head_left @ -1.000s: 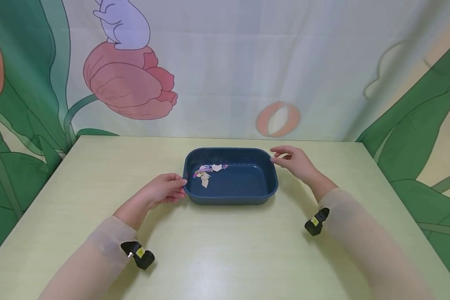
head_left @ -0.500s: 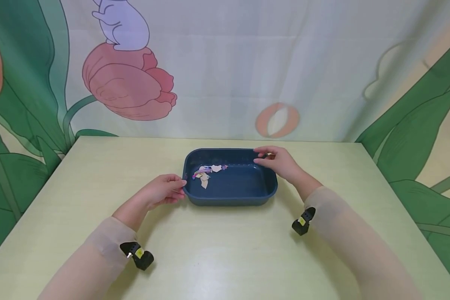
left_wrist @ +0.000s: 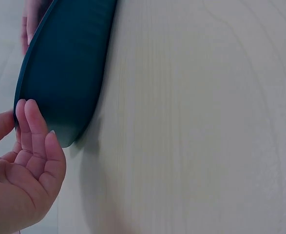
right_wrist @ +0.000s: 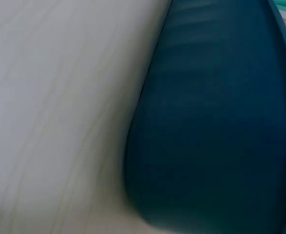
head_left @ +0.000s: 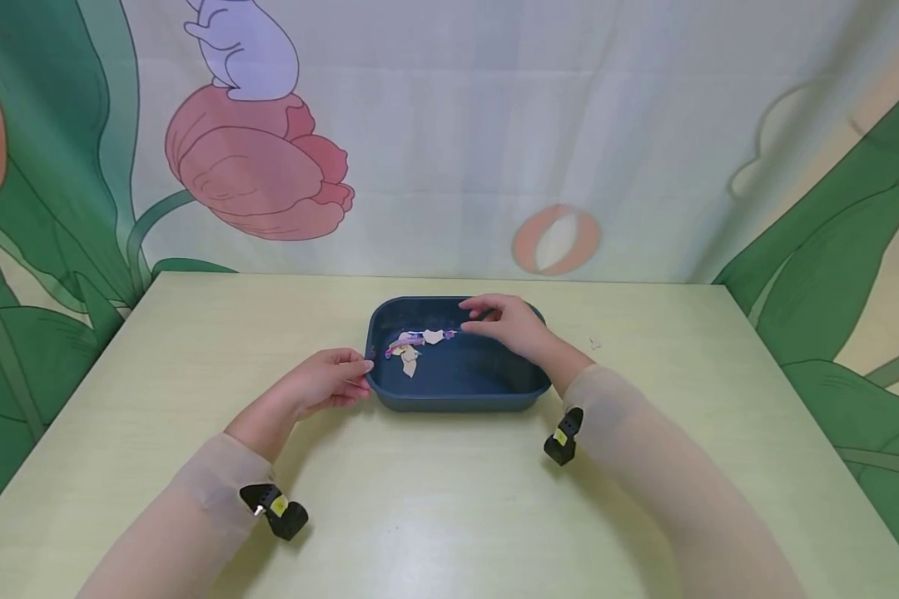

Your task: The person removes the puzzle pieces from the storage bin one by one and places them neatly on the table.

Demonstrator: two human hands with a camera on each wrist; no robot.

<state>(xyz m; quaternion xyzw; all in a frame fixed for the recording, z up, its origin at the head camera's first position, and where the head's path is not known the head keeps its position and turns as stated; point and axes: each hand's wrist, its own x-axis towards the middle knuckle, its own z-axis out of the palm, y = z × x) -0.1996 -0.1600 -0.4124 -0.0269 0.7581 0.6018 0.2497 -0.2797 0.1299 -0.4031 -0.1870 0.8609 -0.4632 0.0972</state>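
A dark blue rectangular tray [head_left: 460,403] stands on the table with small paper-like pieces [head_left: 433,337] at its left inside, some whitish, some purple and pink. My left hand [head_left: 322,383] pinches the tray's left rim between thumb and fingers; the left wrist view shows this hand [left_wrist: 26,170] at the corner of the tray [left_wrist: 69,63]. Over the tray's right half hangs my right hand [head_left: 513,326], thumb and forefinger apart, just right of the pieces, holding nothing visible. In the right wrist view only the tray's outer side [right_wrist: 211,126] shows, not the hand.
The pale wooden table [head_left: 419,516] extends around the tray. A tiny pale scrap [head_left: 595,342] lies on it to the tray's right. Behind the table hangs a curtain [head_left: 434,166] printed with flowers and leaves. Each sleeve cuff carries a small black camera [head_left: 285,516].
My right hand has moved left from the tray's right rim to above its inside. The small scrap on the table at right has come into view. My left hand has stayed on the rim.
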